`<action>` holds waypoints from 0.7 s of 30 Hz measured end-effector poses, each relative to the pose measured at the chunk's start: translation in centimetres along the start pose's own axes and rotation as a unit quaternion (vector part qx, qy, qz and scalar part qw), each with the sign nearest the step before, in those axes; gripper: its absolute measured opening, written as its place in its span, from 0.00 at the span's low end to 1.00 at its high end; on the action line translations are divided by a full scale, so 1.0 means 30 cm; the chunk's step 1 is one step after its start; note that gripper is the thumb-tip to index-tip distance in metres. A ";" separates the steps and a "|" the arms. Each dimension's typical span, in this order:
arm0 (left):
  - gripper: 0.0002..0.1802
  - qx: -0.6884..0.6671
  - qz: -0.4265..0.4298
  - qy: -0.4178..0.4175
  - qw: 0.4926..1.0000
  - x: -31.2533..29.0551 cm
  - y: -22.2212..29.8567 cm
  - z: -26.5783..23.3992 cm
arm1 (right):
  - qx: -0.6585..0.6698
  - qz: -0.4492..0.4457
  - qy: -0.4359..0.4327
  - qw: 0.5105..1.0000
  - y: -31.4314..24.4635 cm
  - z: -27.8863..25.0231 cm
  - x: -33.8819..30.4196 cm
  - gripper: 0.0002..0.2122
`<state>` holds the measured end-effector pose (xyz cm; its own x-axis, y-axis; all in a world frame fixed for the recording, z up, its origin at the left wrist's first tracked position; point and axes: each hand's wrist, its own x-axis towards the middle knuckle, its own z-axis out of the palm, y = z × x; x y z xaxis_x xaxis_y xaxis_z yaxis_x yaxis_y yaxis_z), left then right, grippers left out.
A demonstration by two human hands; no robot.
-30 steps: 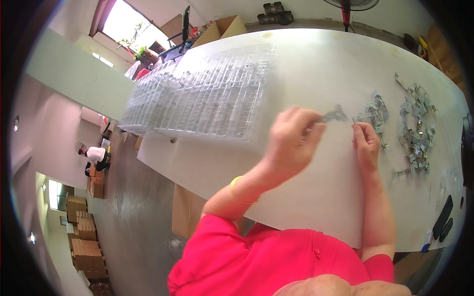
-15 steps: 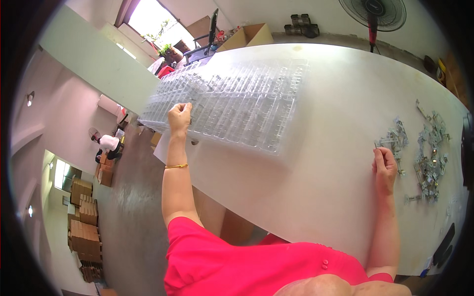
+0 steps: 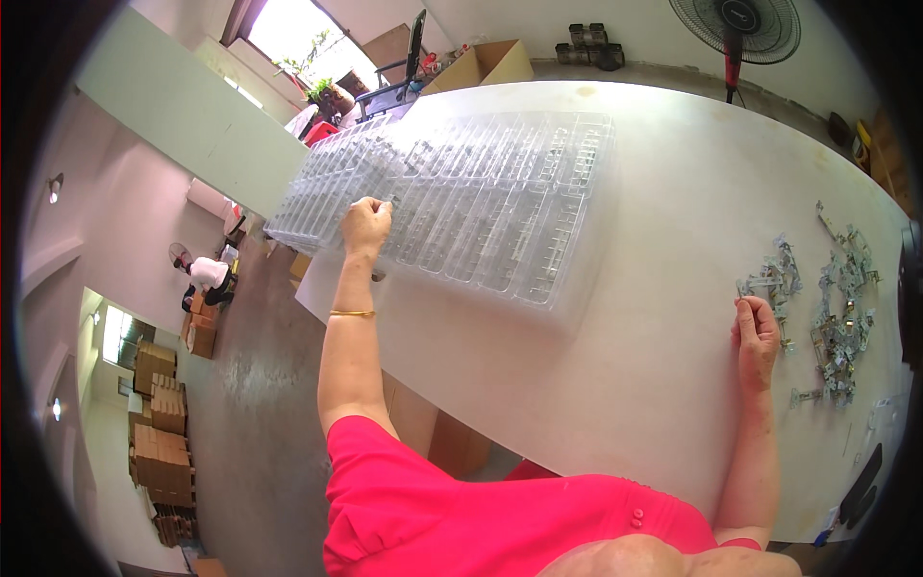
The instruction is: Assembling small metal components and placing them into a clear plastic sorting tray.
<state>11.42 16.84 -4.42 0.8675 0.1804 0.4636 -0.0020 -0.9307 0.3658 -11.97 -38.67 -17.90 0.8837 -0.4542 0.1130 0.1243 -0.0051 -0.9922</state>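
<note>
Clear plastic compartment trays [image 3: 550, 306], stacked at the table's left, have small metal pieces in many of their slots. My left hand [image 3: 366, 228], a gold bangle on its wrist, is closed in a pinch at the near edge of the trays. What its fingertips hold, if anything, is too small to make out. On the right side of the table my right hand [image 3: 757, 335] pinches a small silvery metal part [image 3: 740, 288] between thumb and forefinger. Just beyond it lie a small cluster of like metal parts [image 3: 784, 274] and a larger loose pile [image 3: 841, 332].
The white table [image 3: 615, 404] spreads between my hands. Behind it stand a black fan [image 3: 735, 29], an open cardboard box [image 3: 481, 67] and a chair [image 3: 409, 67]. Cardboard stacks [image 3: 163, 462] and a person in a white top [image 3: 209, 274] are far left.
My left hand has shifted a little to the right along the tray edge, still pinched. My right hand sits slightly lower in the picture, its metal part still in the fingertips.
</note>
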 end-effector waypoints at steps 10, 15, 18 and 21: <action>0.14 0.135 0.030 0.029 0.990 -0.006 0.014 0.011 | 0.002 0.009 -0.004 1.000 -0.022 0.004 -0.014 0.05; 0.09 -0.006 0.074 0.072 0.995 -0.128 0.290 -0.081 | 0.014 0.039 0.005 0.999 -0.054 0.020 -0.016 0.06; 0.08 -0.274 0.132 0.005 0.953 -0.327 0.587 -0.182 | -0.003 0.028 0.005 1.000 -0.037 0.005 -0.011 0.06; 0.12 -0.497 0.351 -0.096 0.787 -0.489 0.726 -0.233 | 0.000 0.010 0.006 1.000 -0.035 0.007 -0.009 0.06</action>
<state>-4.82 -3.85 2.39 0.5376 -0.4084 0.7377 -0.8207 -0.0525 0.5690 -12.25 -38.36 -16.87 0.8803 -0.4653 0.0924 0.1068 0.0047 -0.9943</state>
